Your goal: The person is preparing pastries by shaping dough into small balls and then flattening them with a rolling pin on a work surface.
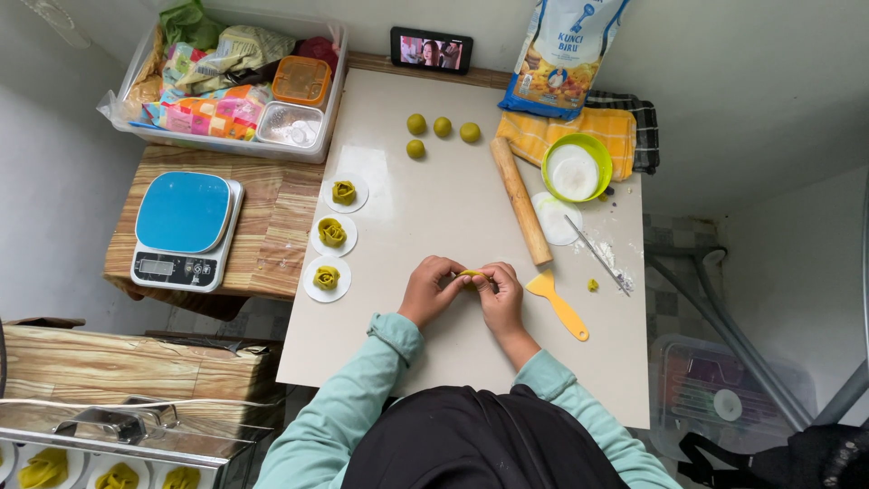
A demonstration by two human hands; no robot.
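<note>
Two hands meet in the middle of the white table (425,344). The left hand (430,290) and the right hand (500,292) both pinch one small piece of yellow-green dough (471,273) between their fingertips. The dough is held just above the table, and most of it is hidden by the fingers.

Just beside the right hand lies a yellow scraper (558,303). A tiny bit of dough (593,284) sits near it, next to a thin metal stick (597,254) and some spilled flour. A wooden rolling pin (520,199) lies a little farther up. Past it is a green bowl of flour (577,167) on a yellow cloth (543,131).

To the left of the hands, three dough roses (331,232) sit in a row, each on a round white paper. Four dough balls (442,127) wait near the far edge of the table. A blue kitchen scale (186,230) rests on a wooden stand beside the table. Behind it is a clear bin (226,145) full of packets. A small phone (431,50) leans on the wall, and a flour bag (561,54) stands near it.
</note>
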